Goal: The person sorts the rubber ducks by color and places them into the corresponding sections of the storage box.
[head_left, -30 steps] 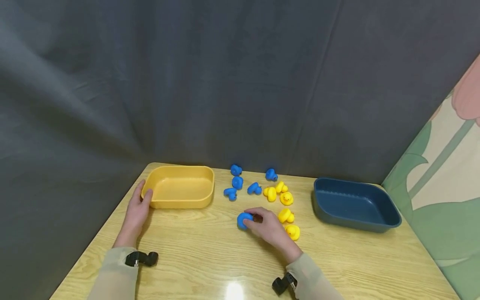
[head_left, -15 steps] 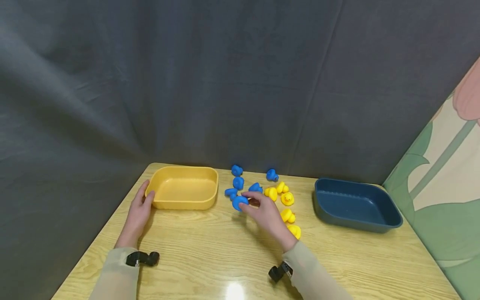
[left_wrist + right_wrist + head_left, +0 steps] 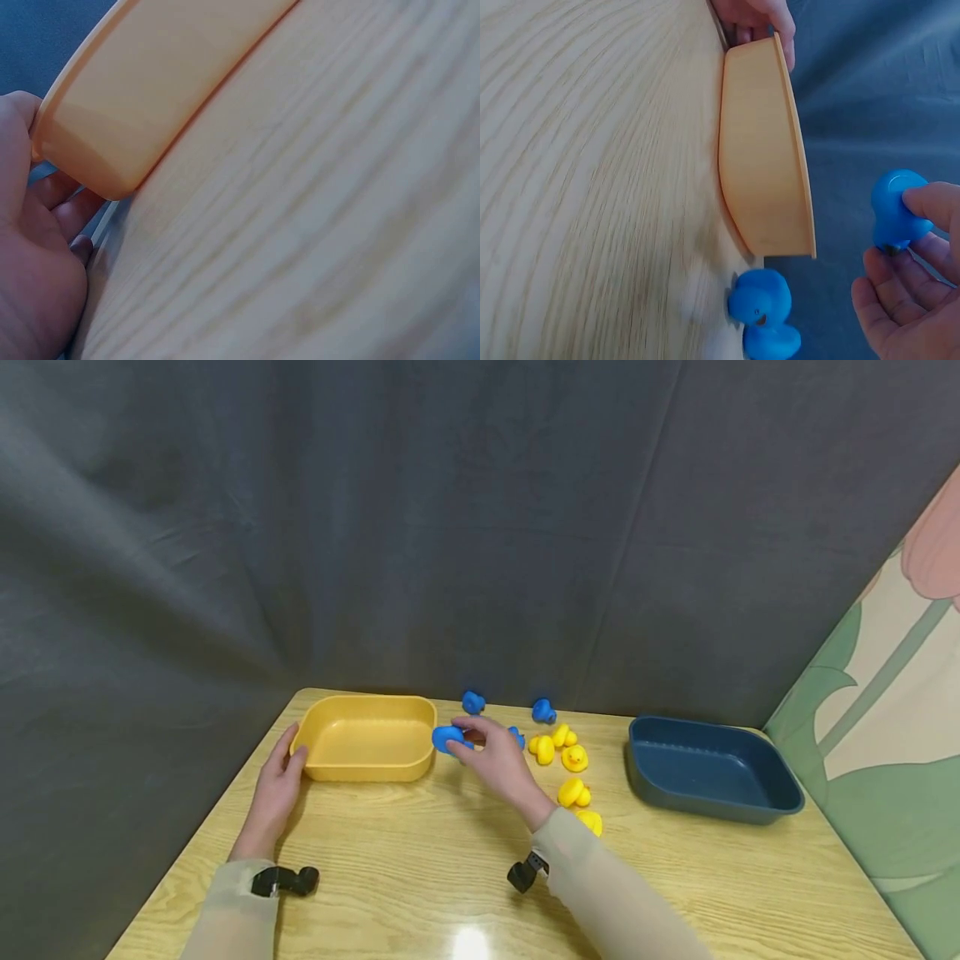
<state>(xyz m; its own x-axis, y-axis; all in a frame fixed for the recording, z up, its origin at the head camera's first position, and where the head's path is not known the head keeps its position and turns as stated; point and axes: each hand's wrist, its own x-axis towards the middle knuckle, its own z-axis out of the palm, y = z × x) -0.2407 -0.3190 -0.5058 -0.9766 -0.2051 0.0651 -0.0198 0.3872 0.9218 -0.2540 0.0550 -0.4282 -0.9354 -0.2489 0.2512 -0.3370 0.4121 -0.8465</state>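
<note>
My right hand (image 3: 501,767) pinches a blue rubber duck (image 3: 447,739) between thumb and fingers, above the table just beside the right end of a yellow tub (image 3: 367,772). In the right wrist view the held duck (image 3: 894,206) hangs apart from the tub's rim. My left hand (image 3: 276,783) grips the left end of the tub. The left wrist view has its fingers (image 3: 75,214) against the outside of the tub wall (image 3: 135,112). Other blue ducks (image 3: 473,702) lie right of the tub, some partly hidden by my right hand. The tub's visible inside holds nothing.
Several yellow rubber ducks (image 3: 574,757) lie mid-table, right of my right hand. Another blue duck (image 3: 543,711) sits near the back edge. A dark blue tub (image 3: 712,810) stands at the right. Behind the table hangs a dark curtain (image 3: 480,527).
My right hand has lifted the blue duck from the table and carried it left and away from me, to the yellow tub's right end. My left hand stays on the tub, which shifted slightly right.
</note>
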